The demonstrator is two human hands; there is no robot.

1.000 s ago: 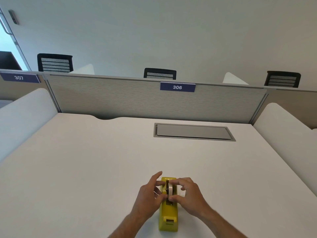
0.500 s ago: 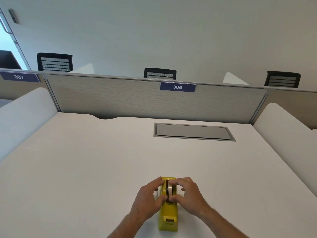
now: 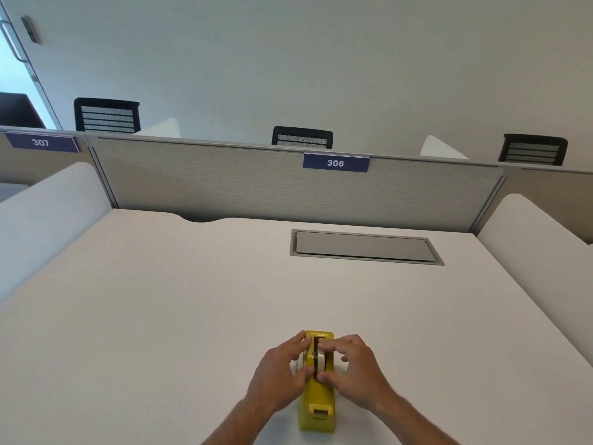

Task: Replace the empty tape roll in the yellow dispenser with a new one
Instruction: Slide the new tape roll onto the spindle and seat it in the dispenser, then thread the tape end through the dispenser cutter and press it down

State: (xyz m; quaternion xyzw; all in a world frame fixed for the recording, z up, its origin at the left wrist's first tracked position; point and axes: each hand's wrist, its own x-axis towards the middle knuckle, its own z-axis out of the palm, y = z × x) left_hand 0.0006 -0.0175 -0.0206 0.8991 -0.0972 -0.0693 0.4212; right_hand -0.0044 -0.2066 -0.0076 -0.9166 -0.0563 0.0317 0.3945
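Observation:
The yellow tape dispenser (image 3: pixel 317 400) stands on the white desk (image 3: pixel 192 316), lengthwise toward me, its cutter end nearest. A pale tape roll (image 3: pixel 320 359) sits upright in its slot, only partly showing between my fingers. My left hand (image 3: pixel 279 374) presses against the dispenser's left side, thumb and fingers on the body beside the roll. My right hand (image 3: pixel 354 369) pinches the roll from the right, index finger on top and thumb at its near edge.
A grey cable hatch (image 3: pixel 364 247) is set into the desk behind the dispenser. A fabric partition (image 3: pixel 256 184) with a "306" label closes the back; white side screens (image 3: pixel 48 213) flank the desk. Black chair backs show beyond.
My left fingers have closed in from spread to flat against the dispenser's side. The roll sits a little lower in the slot. My right hand has hardly moved.

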